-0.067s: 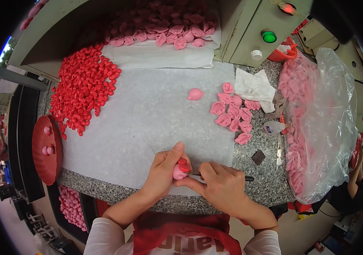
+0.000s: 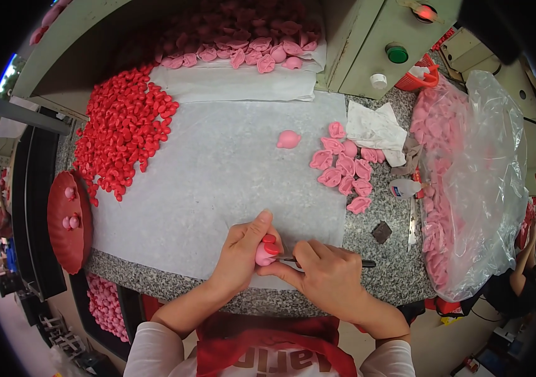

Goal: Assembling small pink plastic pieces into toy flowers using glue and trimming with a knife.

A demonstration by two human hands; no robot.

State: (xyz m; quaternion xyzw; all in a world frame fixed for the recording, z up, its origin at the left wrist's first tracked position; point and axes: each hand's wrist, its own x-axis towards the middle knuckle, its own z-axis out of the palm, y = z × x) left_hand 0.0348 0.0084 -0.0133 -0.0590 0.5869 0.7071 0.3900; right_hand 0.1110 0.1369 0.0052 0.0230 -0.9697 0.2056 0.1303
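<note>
Near the front edge of the worktop, my left hand [image 2: 243, 251] is closed around a small pink rounded piece [image 2: 264, 255] with red parts [image 2: 270, 244] on it. My left thumb points up beside it. My right hand [image 2: 327, 273] grips a thin tool with a dark handle [image 2: 368, 263]; its tip reaches the pink piece, but the fingers cover most of it, so its exact kind is unclear. A single pink rounded piece [image 2: 288, 139] lies farther off on the white paper sheet [image 2: 217, 163]. To its right sits a cluster of pink folded pieces [image 2: 345, 165].
Red small pieces [image 2: 123, 119] are heaped at the left, above a red scalloped dish [image 2: 70, 245]. More pink pieces [image 2: 261, 47] fill the back recess. At the right lie a small bottle [image 2: 405, 188], a cloth [image 2: 378, 129] and a big clear bag [image 2: 475, 188] of pink pieces.
The green light on the machine panel was lit and is now dark. Both hands keep nearly the same place, with the pink piece turned very slightly.
</note>
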